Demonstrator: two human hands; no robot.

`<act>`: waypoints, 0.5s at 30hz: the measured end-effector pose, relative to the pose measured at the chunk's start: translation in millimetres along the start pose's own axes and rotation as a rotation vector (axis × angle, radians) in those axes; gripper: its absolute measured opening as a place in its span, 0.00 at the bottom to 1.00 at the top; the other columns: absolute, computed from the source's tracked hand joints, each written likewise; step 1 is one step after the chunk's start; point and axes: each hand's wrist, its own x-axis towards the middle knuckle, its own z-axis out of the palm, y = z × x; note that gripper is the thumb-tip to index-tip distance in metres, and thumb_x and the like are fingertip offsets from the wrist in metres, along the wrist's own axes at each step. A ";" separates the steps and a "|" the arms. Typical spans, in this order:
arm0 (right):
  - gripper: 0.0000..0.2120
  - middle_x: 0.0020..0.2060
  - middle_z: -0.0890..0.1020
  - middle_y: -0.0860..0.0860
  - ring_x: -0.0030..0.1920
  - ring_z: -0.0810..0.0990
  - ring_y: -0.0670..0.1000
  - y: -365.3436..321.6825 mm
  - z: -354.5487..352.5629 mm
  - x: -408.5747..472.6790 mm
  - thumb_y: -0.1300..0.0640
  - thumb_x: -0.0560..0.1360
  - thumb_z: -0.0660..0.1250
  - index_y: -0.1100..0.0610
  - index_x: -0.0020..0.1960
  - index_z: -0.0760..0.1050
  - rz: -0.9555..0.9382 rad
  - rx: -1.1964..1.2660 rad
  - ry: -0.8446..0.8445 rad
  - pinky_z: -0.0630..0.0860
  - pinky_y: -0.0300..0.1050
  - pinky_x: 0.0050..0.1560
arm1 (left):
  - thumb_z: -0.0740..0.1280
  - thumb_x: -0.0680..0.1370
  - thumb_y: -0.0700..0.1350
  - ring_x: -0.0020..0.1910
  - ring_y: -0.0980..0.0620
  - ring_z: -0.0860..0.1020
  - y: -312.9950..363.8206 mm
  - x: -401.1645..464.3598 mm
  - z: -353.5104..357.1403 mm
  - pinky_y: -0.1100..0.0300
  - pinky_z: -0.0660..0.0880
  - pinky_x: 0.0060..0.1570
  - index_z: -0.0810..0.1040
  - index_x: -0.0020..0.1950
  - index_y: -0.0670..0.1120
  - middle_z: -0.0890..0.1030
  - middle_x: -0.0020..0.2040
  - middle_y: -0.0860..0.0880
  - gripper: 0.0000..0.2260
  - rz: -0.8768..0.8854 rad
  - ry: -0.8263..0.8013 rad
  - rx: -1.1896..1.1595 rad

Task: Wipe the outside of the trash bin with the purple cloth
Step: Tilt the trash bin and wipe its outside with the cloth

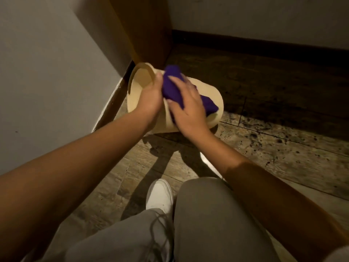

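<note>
Cream trash bin (211, 95), tipped sideways on wooden floor (283, 152). Left hand (151, 97): fingers (158, 78) curled over rim, gripping. Right hand (188, 110): fingers (182, 83) spread, pressing purple cloth (172, 89) against outer wall.

Smooth matt cream plastic trash bin (205, 91), soft purple cloth (172, 87), worn, speckled wood-plank floor (283, 148), dark wooden baseboard (245, 41), matt painted wall (47, 63), smooth white shoe (160, 195).

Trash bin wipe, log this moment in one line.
step: wiping outside | trash bin: tipped sideways | left hand: grips rim | right hand: presses purple cloth on bin wall
</note>
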 end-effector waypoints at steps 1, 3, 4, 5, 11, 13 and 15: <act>0.26 0.80 0.65 0.53 0.80 0.59 0.55 -9.3 4.9 3.0 0.49 0.82 0.63 0.46 0.79 0.65 -0.051 -0.045 -0.038 0.54 0.63 0.78 | 0.52 0.86 0.63 0.53 0.51 0.85 3.6 1.8 -2.3 0.57 0.79 0.48 0.82 0.55 0.52 0.88 0.50 0.49 0.24 -0.057 0.054 -0.118; 0.26 0.80 0.65 0.53 0.80 0.60 0.56 -12.3 9.7 7.6 0.44 0.83 0.60 0.46 0.80 0.64 -0.124 -0.176 -0.064 0.51 0.62 0.79 | 0.52 0.86 0.63 0.47 0.51 0.87 9.3 2.8 -7.6 0.58 0.83 0.42 0.82 0.54 0.50 0.89 0.44 0.49 0.23 -0.155 0.122 -0.215; 0.26 0.80 0.66 0.54 0.80 0.61 0.56 -6.5 9.4 7.9 0.43 0.83 0.60 0.46 0.80 0.64 -0.157 -0.250 -0.047 0.52 0.62 0.79 | 0.53 0.86 0.63 0.46 0.50 0.87 10.7 3.9 -9.9 0.55 0.83 0.41 0.81 0.53 0.51 0.88 0.44 0.49 0.22 -0.188 0.131 -0.220; 0.27 0.79 0.67 0.54 0.79 0.63 0.56 3.1 6.9 7.4 0.42 0.82 0.61 0.47 0.80 0.65 -0.180 -0.308 -0.018 0.53 0.62 0.78 | 0.54 0.85 0.63 0.47 0.48 0.86 11.7 4.7 -11.8 0.53 0.84 0.44 0.80 0.54 0.51 0.88 0.46 0.47 0.21 -0.216 0.126 -0.216; 0.26 0.72 0.75 0.54 0.71 0.73 0.56 81.2 -34.3 18.2 0.47 0.80 0.66 0.50 0.77 0.69 0.196 -0.164 0.245 0.69 0.61 0.71 | 0.56 0.84 0.65 0.57 0.42 0.81 3.7 4.8 -24.1 0.41 0.79 0.58 0.70 0.74 0.48 0.82 0.60 0.44 0.27 -0.302 0.138 -0.105; 0.26 0.70 0.76 0.52 0.67 0.75 0.54 91.7 -48.1 28.6 0.47 0.80 0.65 0.48 0.77 0.67 0.414 -0.056 0.316 0.74 0.57 0.67 | 0.56 0.84 0.65 0.62 0.41 0.79 4.3 4.5 -22.5 0.36 0.74 0.67 0.66 0.79 0.47 0.80 0.65 0.44 0.30 -0.294 0.134 -0.083; 0.27 0.69 0.76 0.52 0.67 0.76 0.54 92.8 -55.3 32.2 0.48 0.80 0.66 0.49 0.78 0.67 0.472 -0.029 0.340 0.75 0.51 0.66 | 0.57 0.83 0.65 0.68 0.38 0.76 8.6 6.8 -21.3 0.35 0.70 0.71 0.64 0.81 0.47 0.77 0.71 0.43 0.32 -0.278 0.146 -0.083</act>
